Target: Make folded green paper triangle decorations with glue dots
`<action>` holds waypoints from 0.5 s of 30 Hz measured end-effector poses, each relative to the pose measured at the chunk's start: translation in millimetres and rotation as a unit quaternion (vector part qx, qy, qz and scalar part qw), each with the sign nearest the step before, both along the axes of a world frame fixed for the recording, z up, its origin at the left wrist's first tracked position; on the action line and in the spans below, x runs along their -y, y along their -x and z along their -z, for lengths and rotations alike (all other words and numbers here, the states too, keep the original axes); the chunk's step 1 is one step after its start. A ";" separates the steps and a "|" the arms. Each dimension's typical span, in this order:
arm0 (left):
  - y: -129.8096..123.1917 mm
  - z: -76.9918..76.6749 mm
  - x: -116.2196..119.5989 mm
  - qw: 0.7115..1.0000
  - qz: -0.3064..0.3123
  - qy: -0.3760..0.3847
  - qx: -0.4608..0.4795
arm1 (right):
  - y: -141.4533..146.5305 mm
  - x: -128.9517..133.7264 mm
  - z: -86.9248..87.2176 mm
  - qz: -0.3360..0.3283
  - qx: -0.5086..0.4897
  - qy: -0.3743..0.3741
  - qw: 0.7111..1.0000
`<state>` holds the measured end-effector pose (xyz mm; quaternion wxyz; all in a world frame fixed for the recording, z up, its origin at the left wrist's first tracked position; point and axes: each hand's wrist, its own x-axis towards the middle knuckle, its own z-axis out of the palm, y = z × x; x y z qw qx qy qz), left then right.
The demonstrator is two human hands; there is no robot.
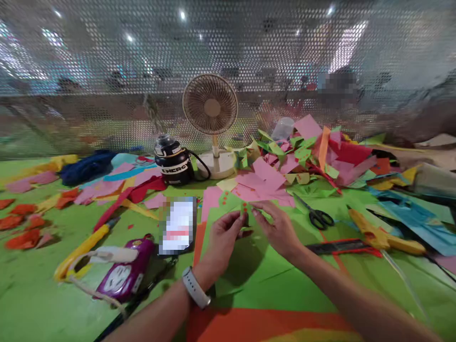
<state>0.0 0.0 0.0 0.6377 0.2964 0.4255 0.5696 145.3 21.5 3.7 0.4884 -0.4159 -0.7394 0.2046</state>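
Note:
My left hand (225,233), with a pale watch strap on the wrist, pinches a small green paper piece (244,207) dotted in orange-red. From the other side my right hand (277,227) closes its thumb and forefinger at the edge of that same piece. Just behind the hands lies another green paper piece (225,197) with similar dots. Beneath both hands spreads a large green sheet (263,289), shaded by them. Dark-handled scissors (320,218) lie to the right of my right hand.
A phone (178,225) and a purple power bank (130,270) with a cable lie left. Behind stand a black bottle (174,164) and a fan (212,107). A heap of paper scraps (274,173) fills the back right. A yellow glue gun (384,236) rests right.

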 end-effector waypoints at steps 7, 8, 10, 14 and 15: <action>-1.5 1.8 0.6 1.000 0.006 0.001 -0.001 | -2.4 0.1 0.4 0.002 0.000 0.018 1.000; -1.4 2.2 0.8 1.000 0.006 -0.001 -0.001 | -2.3 0.1 0.2 0.002 -0.001 0.019 1.000; -1.3 2.6 1.2 1.000 0.006 -0.004 0.001 | -2.0 0.1 -0.2 0.001 -0.001 0.020 1.000; -1.6 1.7 1.3 1.000 0.005 -0.006 -0.002 | -1.6 0.2 -0.3 0.002 -0.001 0.024 1.000; -1.6 1.3 1.3 1.000 0.004 -0.005 -0.003 | -1.6 0.2 -0.1 0.002 0.000 0.025 1.000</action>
